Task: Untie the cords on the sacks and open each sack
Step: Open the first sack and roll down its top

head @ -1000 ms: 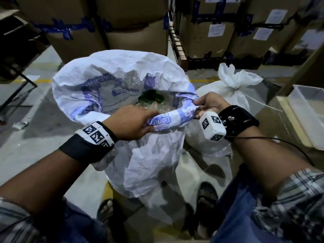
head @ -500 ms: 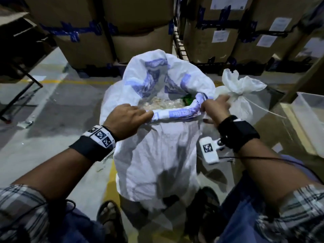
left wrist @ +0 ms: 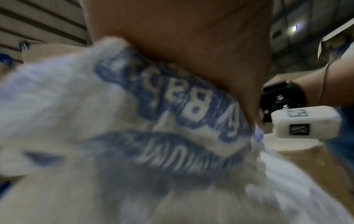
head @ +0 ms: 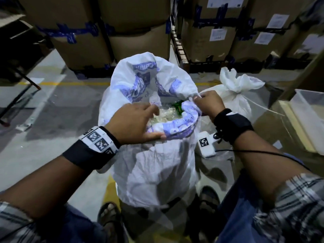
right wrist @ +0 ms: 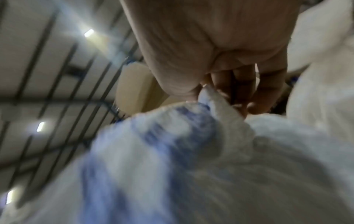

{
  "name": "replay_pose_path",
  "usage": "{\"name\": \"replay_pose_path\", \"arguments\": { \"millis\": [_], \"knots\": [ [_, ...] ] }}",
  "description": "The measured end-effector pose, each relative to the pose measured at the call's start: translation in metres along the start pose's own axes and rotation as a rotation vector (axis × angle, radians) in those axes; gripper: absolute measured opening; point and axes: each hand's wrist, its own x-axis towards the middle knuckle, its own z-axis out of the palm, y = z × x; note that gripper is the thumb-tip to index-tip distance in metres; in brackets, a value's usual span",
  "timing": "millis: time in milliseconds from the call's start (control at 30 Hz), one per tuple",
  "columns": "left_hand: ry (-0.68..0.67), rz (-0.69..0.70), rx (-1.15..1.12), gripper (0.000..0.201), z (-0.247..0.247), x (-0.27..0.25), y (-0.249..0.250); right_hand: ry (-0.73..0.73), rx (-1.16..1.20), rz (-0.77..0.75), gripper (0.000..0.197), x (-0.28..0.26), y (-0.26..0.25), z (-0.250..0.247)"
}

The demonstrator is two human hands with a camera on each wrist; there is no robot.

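Observation:
A white woven sack with blue print stands open on the floor between my feet. Its rim is rolled down outward. Clear plastic pieces and something green show inside. My left hand grips the near left rim, thumb under the roll and fingers over the mouth; the left wrist view shows its palm on the printed roll. My right hand pinches the right rim, its fingers closed on the fabric. Behind it a second white sack stays tied, its cord trailing right.
Taped cardboard boxes on pallets stand close behind the sacks. At the right a white plastic bin sits on a carton. A dark frame occupies the far left. My sandalled feet flank the sack's base.
The sack's rim is rolled further down. My left hand shifted along the near rim and now reaches over the mouth. My right hand moved up to the rim's far right.

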Motion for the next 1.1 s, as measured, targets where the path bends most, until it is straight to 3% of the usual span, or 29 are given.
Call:
{"name": "replay_pose_path", "arguments": {
  "millis": [67, 133, 167, 300, 367, 400, 433, 467, 533, 600, 667, 700, 767, 833, 900, 967, 1033, 1100],
  "knots": [
    [-0.076, 0.03, 0.04, 0.051, 0.005, 0.002, 0.008, -0.185, 0.402, 0.211, 0.012, -0.001, -0.008, -0.001],
    [-0.112, 0.027, 0.132, 0.041, 0.009, 0.002, 0.011, -0.355, 0.895, 0.384, 0.02, -0.003, -0.009, -0.015],
    [-0.095, 0.028, 0.167, 0.038, 0.007, 0.002, 0.01, -0.36, 0.982, 0.395, 0.025, 0.001, -0.005, -0.025],
    [0.169, 0.089, 0.14, 0.029, -0.011, 0.002, -0.012, -0.349, 0.968, 0.396, 0.039, -0.002, 0.004, -0.045],
    [0.222, 0.142, 0.159, 0.021, -0.011, 0.0, -0.027, -0.317, 0.882, 0.409, 0.051, -0.008, 0.001, -0.032],
    [0.219, 0.161, 0.185, 0.019, -0.009, -0.001, -0.035, -0.287, 0.789, 0.407, 0.048, -0.012, -0.004, -0.021],
    [0.223, 0.17, 0.208, 0.019, -0.005, -0.003, -0.041, -0.209, 0.631, 0.368, 0.032, -0.012, -0.006, -0.011],
    [0.227, 0.159, 0.223, 0.02, -0.002, -0.004, -0.047, -0.139, 0.433, 0.295, 0.015, -0.013, -0.006, -0.005],
    [0.22, 0.112, 0.237, 0.024, 0.001, -0.006, -0.054, 0.001, 0.077, 0.083, 0.034, -0.014, -0.006, -0.002],
    [0.177, 0.077, 0.275, 0.027, 0.001, -0.006, -0.057, 0.085, -0.109, -0.123, 0.032, -0.016, -0.009, -0.003],
    [0.091, 0.012, 0.25, 0.029, -0.002, -0.004, -0.057, 0.042, -0.045, -0.127, 0.012, -0.015, -0.013, -0.003],
    [0.051, -0.02, 0.203, 0.029, -0.004, -0.003, -0.056, -0.022, 0.028, -0.084, 0.02, -0.015, -0.016, -0.003],
    [-0.061, -0.048, 0.091, 0.041, -0.006, -0.002, -0.051, -0.118, 0.058, -0.009, 0.053, -0.014, -0.016, 0.002],
    [-0.235, -0.032, 0.022, 0.077, -0.008, -0.004, -0.038, -0.143, -0.094, -0.016, 0.055, -0.017, -0.019, 0.006],
    [-0.312, -0.009, 0.002, 0.104, -0.008, -0.002, -0.021, -0.134, -0.21, -0.022, 0.043, -0.02, -0.017, 0.01],
    [-0.287, 0.009, 0.002, 0.101, -0.006, 0.0, -0.003, -0.106, -0.114, 0.009, 0.031, -0.016, -0.015, 0.015],
    [-0.252, 0.033, 0.024, 0.087, -0.004, 0.002, 0.006, -0.116, 0.126, 0.083, 0.028, -0.014, -0.015, 0.019],
    [-0.237, 0.053, 0.042, 0.077, -0.002, 0.005, 0.008, -0.221, 0.419, 0.205, 0.023, -0.016, -0.017, 0.017]
  ]
}}
